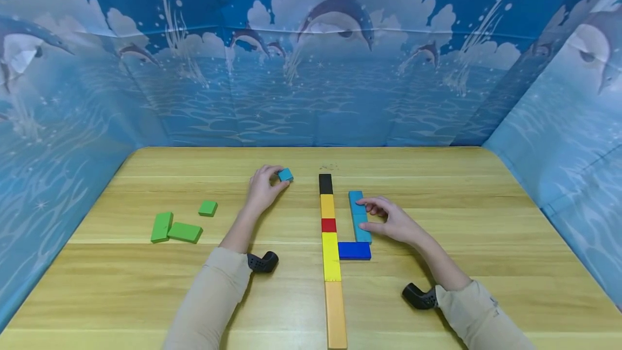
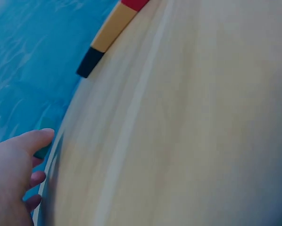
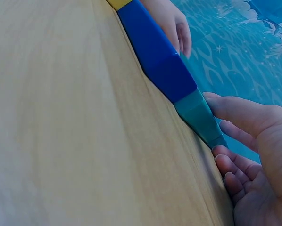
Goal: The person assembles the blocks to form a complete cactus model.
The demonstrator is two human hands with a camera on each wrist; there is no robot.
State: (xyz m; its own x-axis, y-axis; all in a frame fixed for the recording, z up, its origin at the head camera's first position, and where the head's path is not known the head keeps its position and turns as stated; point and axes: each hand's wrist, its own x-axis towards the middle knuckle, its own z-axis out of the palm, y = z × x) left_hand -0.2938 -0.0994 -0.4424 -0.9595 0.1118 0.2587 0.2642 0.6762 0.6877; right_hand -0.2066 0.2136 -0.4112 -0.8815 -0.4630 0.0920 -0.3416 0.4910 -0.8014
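Note:
My left hand (image 1: pixel 264 188) pinches a small light blue block (image 1: pixel 285 175) between thumb and fingers, left of the row's far end. In the left wrist view the thumb mostly hides that block. My right hand (image 1: pixel 391 220) is at the right side of two light blue blocks (image 1: pixel 359 216) laid end to end. Its thumb and forefinger are spread apart, with their tips over these blocks. A dark blue block (image 1: pixel 355 251) lies crosswise at their near end and reaches the long row.
The long row runs toward me: a black block (image 1: pixel 325 183), an orange block (image 1: pixel 328 206), a red block (image 1: pixel 329 225), a yellow block (image 1: pixel 332 257) and a pale orange block (image 1: pixel 336 315). Green blocks (image 1: pixel 185 232) lie at left. A dolphin-print curtain (image 1: pixel 311 96) surrounds the table (image 1: pixel 413 172).

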